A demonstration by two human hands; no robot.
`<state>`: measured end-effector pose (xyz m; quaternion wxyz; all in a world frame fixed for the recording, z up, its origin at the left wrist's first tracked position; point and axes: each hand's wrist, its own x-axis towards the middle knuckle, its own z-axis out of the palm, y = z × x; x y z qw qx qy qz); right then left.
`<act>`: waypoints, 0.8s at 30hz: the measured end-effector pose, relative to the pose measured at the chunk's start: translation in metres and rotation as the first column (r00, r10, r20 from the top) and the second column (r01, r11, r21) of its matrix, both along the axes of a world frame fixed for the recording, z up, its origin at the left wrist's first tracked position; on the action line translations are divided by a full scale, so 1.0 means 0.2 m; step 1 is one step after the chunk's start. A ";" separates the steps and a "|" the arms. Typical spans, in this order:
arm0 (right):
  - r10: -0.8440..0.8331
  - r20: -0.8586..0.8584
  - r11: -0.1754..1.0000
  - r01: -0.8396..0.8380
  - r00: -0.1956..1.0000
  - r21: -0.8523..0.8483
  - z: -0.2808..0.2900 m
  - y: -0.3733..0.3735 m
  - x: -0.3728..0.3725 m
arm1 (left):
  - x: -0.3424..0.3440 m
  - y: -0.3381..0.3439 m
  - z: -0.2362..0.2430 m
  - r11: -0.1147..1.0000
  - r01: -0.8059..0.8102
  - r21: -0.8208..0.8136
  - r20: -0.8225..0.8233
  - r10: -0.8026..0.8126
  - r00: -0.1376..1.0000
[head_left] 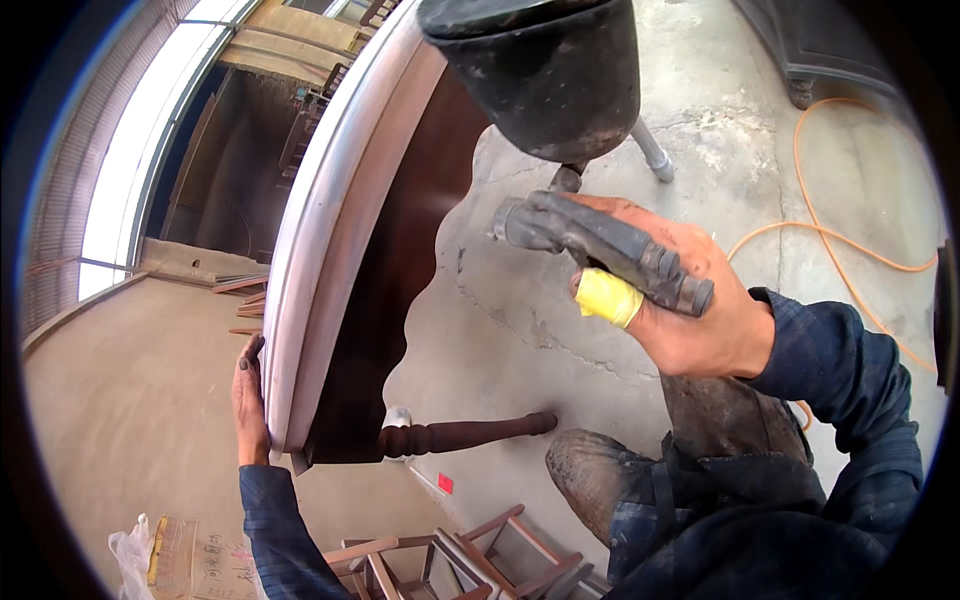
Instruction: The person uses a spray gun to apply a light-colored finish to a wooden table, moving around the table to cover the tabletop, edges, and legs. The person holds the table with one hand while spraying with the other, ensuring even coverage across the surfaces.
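My right hand (680,310), yellow tape round its thumb, grips a grimy spray gun (590,240) with a large black cup (530,85) at top centre. My left hand (249,400) holds the outer edge of a wooden table (335,230) standing at a tilt, its long rim pale pinkish and streaked, its underside dark brown with a scalloped apron. A dark turned leg (460,433) reaches from its lower end toward my knee (585,480). The cup hides part of the table's far end.
An orange hose (850,250) loops on the cracked concrete floor (730,170) at right. A dark furniture piece (820,45) stands at top right. Stacked wooden frames (470,565), cardboard (200,560) and a plastic bag (130,555) lie low in view. Wood strips (240,285) lie behind, left.
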<state>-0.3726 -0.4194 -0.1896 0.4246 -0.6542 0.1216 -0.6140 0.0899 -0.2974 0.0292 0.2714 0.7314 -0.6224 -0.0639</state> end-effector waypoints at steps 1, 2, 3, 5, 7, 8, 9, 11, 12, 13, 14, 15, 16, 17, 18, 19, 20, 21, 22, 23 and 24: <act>-0.044 -0.006 0.999 0.044 0.999 -0.008 0.00 -0.04 -0.03 | 0.00 0.00 0.00 1.000 0.016 -0.001 0.012 -0.016 1.000; -0.134 0.025 0.984 0.136 0.991 -0.111 -0.01 -0.11 -0.04 | -0.02 0.00 0.01 1.000 0.014 0.005 0.009 -0.014 1.000; -0.122 0.005 0.991 0.122 0.992 -0.052 0.01 -0.13 -0.08 | -0.01 0.01 0.00 1.000 0.006 0.004 0.001 -0.006 1.000; -0.093 -0.024 0.993 0.094 0.995 0.064 0.05 -0.15 -0.15 | 0.06 0.04 0.02 1.000 -0.013 -0.005 -0.008 0.013 1.000; -0.131 -0.009 0.988 0.131 0.991 0.088 0.03 -0.24 -0.25 | 0.07 0.00 0.02 1.000 0.014 -0.015 0.012 -0.013 1.000; -0.182 0.029 0.983 0.181 0.983 0.034 0.03 -0.29 -0.25 | 0.07 -0.01 0.02 1.000 0.006 -0.016 0.020 -0.006 1.000; -0.183 0.053 0.982 0.180 0.982 0.064 0.03 -0.34 -0.26 | 0.08 -0.01 0.02 1.000 0.001 -0.022 0.026 -0.001 1.000; -0.183 0.105 0.977 0.170 0.977 0.128 0.04 -0.42 -0.28 | 0.07 -0.02 0.02 1.000 -0.012 -0.025 0.042 0.013 0.999; -0.220 0.068 0.971 0.212 0.973 0.114 0.04 -0.47 -0.30 | 0.06 -0.02 0.02 1.000 -0.018 -0.025 0.050 0.019 0.999; -0.262 0.069 0.961 0.254 0.963 0.108 0.03 -0.51 -0.31 | 0.05 -0.03 0.02 0.999 -0.019 -0.025 0.056 0.021 0.998; -0.298 0.073 0.952 0.289 0.952 0.104 0.02 -0.55 -0.32 | 0.05 -0.01 0.02 0.999 -0.026 -0.022 0.066 0.028 0.997; -0.331 0.076 0.941 0.323 0.941 0.099 0.01 -0.59 -0.33 | 0.04 0.00 0.02 0.999 -0.034 -0.023 0.075 0.035 0.997; -0.394 0.076 0.919 0.391 0.916 0.057 0.00 -0.64 -0.34 | 0.04 -0.02 0.02 0.999 -0.031 -0.023 0.079 0.033 0.996; -0.368 0.089 0.929 0.362 0.926 0.071 0.00 -0.64 -0.33 | 0.04 -0.01 0.03 0.999 -0.037 -0.025 0.089 0.039 0.995; -0.339 0.101 0.940 0.331 0.935 0.085 0.00 -0.64 -0.33 | 0.03 0.01 0.04 0.999 -0.043 -0.021 0.098 0.045 0.994; -0.309 0.115 0.949 0.298 0.944 0.099 0.01 -0.63 -0.33 | 0.02 0.01 0.04 0.999 -0.044 -0.020 0.107 0.046 0.993; -0.253 0.083 0.962 0.242 0.964 0.124 0.02 -0.59 -0.33 | 0.02 0.01 0.03 0.999 -0.041 -0.019 0.104 0.043 0.994; -0.213 0.082 0.971 0.202 0.973 0.125 0.01 -0.55 -0.32 | 0.01 0.01 0.03 0.999 -0.045 -0.024 0.110 0.047 0.993; -0.173 0.082 0.979 0.162 0.981 0.126 0.00 -0.50 -0.30 | 0.01 0.02 0.04 0.999 -0.046 -0.025 0.115 0.049 0.992; -0.135 0.078 0.984 0.124 0.988 0.130 -0.02 -0.45 -0.29 | 0.00 0.01 0.03 0.999 -0.045 -0.027 0.120 0.048 0.992; -0.111 -0.015 0.979 0.112 0.994 0.172 -0.01 -0.38 -0.30 | -0.01 0.02 0.03 0.998 -0.053 -0.028 0.124 0.057 0.991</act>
